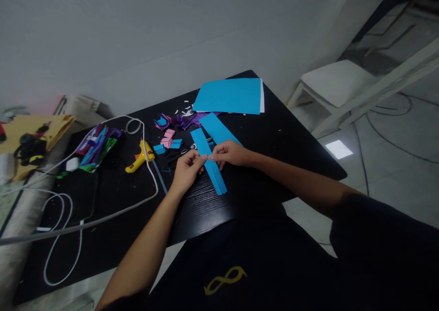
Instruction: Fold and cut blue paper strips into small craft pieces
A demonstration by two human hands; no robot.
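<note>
A long folded strip of blue paper (214,176) slants across the front of the black table (264,164). My left hand (188,169) pinches its left edge near the middle, thumb on top. From the other side my right hand (230,153) pinches the same strip, and the two thumb tips nearly meet. Behind my right hand lies a wider blue paper piece (219,129). Scissors (194,146) are partly hidden beneath the strip. Small folded pink paper pieces (168,138) and blue ones sit to the left of the strip.
A blue sheet (229,96) over white paper lies at the back. Left are a yellow glue gun (140,158), a bundle of coloured paper strips (99,146) and a looping white cable (156,183). Purple folded paper (181,121) and white scraps lie behind. A white stool (338,82) stands right.
</note>
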